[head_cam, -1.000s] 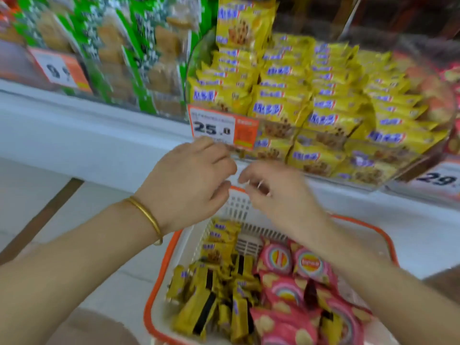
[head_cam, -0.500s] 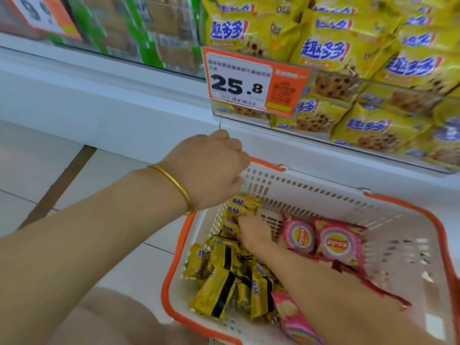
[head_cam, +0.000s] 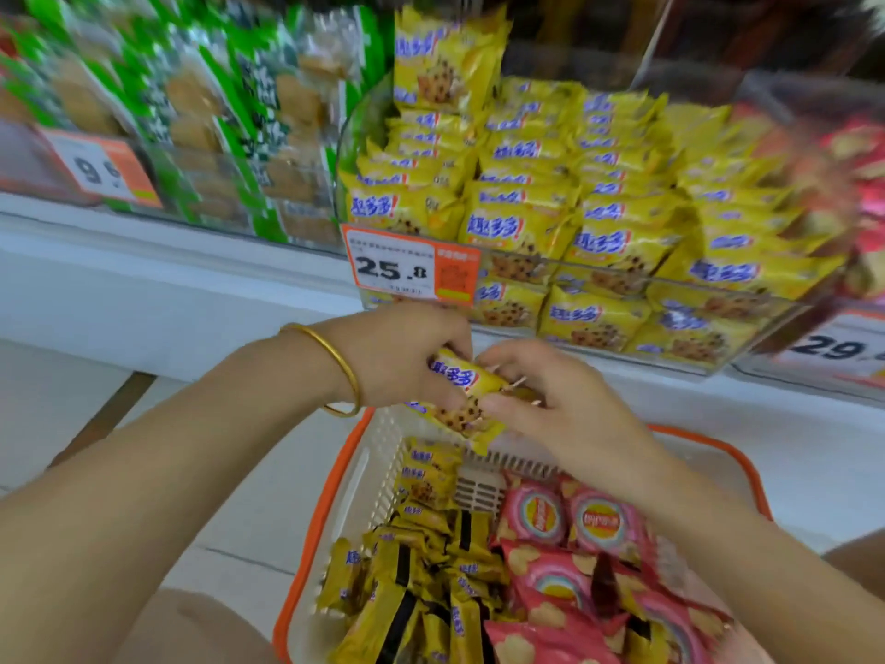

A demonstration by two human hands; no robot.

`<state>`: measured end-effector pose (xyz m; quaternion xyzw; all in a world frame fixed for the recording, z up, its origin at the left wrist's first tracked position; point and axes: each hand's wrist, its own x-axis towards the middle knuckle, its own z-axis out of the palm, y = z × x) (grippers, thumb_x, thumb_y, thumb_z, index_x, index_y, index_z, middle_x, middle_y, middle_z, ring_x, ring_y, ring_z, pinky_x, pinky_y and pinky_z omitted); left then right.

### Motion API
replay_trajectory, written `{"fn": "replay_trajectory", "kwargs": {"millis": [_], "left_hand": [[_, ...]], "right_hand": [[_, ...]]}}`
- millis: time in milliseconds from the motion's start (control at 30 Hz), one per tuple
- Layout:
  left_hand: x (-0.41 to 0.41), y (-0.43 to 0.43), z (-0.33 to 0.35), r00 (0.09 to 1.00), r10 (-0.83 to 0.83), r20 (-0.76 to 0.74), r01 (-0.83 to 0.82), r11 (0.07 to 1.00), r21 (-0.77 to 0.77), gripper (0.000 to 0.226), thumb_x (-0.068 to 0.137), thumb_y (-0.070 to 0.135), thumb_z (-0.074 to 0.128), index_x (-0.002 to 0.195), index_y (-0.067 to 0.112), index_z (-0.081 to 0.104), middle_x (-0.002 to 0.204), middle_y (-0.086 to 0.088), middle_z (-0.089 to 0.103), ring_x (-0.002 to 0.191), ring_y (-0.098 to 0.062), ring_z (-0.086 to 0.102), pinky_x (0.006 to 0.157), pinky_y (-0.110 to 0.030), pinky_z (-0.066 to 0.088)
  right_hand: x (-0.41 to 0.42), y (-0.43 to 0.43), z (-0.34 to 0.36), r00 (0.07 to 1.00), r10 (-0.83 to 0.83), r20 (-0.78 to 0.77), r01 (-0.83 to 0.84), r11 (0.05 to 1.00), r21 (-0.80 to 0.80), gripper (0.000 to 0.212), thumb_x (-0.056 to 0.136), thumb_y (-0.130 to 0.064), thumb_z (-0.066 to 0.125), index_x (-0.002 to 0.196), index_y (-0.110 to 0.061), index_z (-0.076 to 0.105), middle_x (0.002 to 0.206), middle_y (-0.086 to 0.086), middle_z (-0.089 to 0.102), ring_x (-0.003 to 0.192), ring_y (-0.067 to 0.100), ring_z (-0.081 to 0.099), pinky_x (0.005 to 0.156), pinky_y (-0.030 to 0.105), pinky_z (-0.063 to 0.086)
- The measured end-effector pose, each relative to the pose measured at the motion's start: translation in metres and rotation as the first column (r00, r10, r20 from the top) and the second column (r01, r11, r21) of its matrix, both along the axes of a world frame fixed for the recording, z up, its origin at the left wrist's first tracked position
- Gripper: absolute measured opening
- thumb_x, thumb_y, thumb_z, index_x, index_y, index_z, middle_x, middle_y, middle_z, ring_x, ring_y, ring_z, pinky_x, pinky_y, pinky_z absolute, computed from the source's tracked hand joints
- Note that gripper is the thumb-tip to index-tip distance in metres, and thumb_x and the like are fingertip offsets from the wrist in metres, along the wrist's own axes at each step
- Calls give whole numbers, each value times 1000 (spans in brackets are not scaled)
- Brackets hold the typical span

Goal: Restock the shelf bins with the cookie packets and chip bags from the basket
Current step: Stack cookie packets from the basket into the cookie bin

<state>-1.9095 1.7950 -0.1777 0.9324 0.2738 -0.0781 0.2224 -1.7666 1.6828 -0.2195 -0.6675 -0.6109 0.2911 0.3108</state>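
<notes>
Both hands hold yellow cookie packets (head_cam: 462, 394) above the far rim of the white, orange-rimmed basket (head_cam: 330, 496). My left hand (head_cam: 397, 357), with a gold bangle on its wrist, grips them from the left. My right hand (head_cam: 550, 404) pinches their right end. The basket holds more yellow cookie packets (head_cam: 421, 567) on its left and pink chip bags (head_cam: 574, 558) on its right. Just beyond the hands, a clear shelf bin (head_cam: 598, 270) is stacked with the same yellow cookie packets.
An orange price tag reading 25.8 (head_cam: 412, 268) hangs on the bin front. Green-wrapped biscuits (head_cam: 215, 112) fill the bin to the left, with a 9.9 tag. Red and pink bags (head_cam: 852, 160) lie in the bin to the right. The white shelf ledge (head_cam: 167, 299) runs across.
My right hand came up out of the basket with yellow cookie packets, and my left hand now grips them too. The view tilted back up toward the shelf.
</notes>
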Motion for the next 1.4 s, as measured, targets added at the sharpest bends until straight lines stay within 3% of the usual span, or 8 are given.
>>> {"fn": "replay_trajectory", "kwargs": {"millis": [100, 167, 267, 400, 567, 900, 1200, 1400], "left_hand": [[-3, 3, 37, 918, 95, 385, -50, 991, -125, 32, 76, 25, 76, 104, 21, 62, 79, 11, 57, 64, 1, 51, 56, -15, 40], [-1, 6, 54, 745, 217, 631, -98, 971, -219, 42, 72, 28, 80, 107, 24, 57, 68, 19, 53, 55, 3, 48, 56, -13, 41], [0, 22, 59, 460, 223, 859, -336, 940, -63, 55, 72, 38, 73, 119, 21, 49, 100, 12, 56, 89, -3, 56, 78, -18, 47], [-5, 50, 41, 697, 48, 716, -516, 726, 454, 62, 84, 46, 46, 120, -3, 54, 125, -22, 52, 120, -36, 46, 100, -31, 29], [-5, 63, 17, 815, 142, 561, -443, 777, 447, 76, 87, 56, 23, 128, 0, 51, 150, -22, 31, 143, -35, 18, 116, -45, 19], [-9, 67, 13, 805, 116, 582, -440, 775, 455, 73, 90, 57, 17, 132, 7, 50, 156, -14, 20, 147, -23, 4, 116, -33, 6], [-11, 45, 23, 805, 8, 593, -421, 711, 563, 55, 95, 45, 31, 120, 5, 59, 146, -16, 40, 141, -32, 26, 115, -48, 22], [-27, -5, 27, 846, -155, 511, -277, 690, 668, 28, 86, 25, 46, 94, 5, 65, 99, -11, 63, 89, -34, 56, 71, -44, 46]], "right_hand": [[-1, -7, 57, 987, -100, 125, 70, 971, 228, 43, 75, -26, 77, 108, -33, 49, 92, -23, 51, 88, -2, 49, 72, 7, 36], [4, 4, 91, 972, -164, 168, 96, 931, 353, 40, 72, -25, 79, 104, -31, 55, 84, -21, 51, 79, -1, 48, 71, 6, 35], [20, 41, 125, 966, -235, 103, 162, 869, 467, 34, 75, -22, 77, 101, -26, 57, 80, -20, 46, 72, -1, 49, 70, 15, 43], [35, 113, 139, 951, -270, 152, 159, 846, 508, 32, 80, -13, 72, 107, -16, 55, 93, -14, 50, 81, 8, 47, 70, 24, 41], [33, 180, 130, 917, -262, 299, 102, 882, 461, 30, 86, -12, 66, 111, -17, 51, 116, 0, 53, 99, 20, 52, 87, 35, 45], [22, 200, 115, 853, -329, 404, 130, 886, 446, 30, 90, -17, 62, 118, -17, 54, 124, 9, 37, 98, 26, 54, 88, 30, 43], [20, 155, 134, 714, -421, 559, 89, 847, 524, 46, 90, -19, 61, 133, -29, 49, 125, 6, 40, 113, 27, 42, 88, 38, 46], [-3, 48, 102, 939, -218, 266, 36, 832, 554, 16, 83, -12, 62, 94, -24, 65, 81, -9, 52, 70, 4, 51, 68, 14, 40]]}}
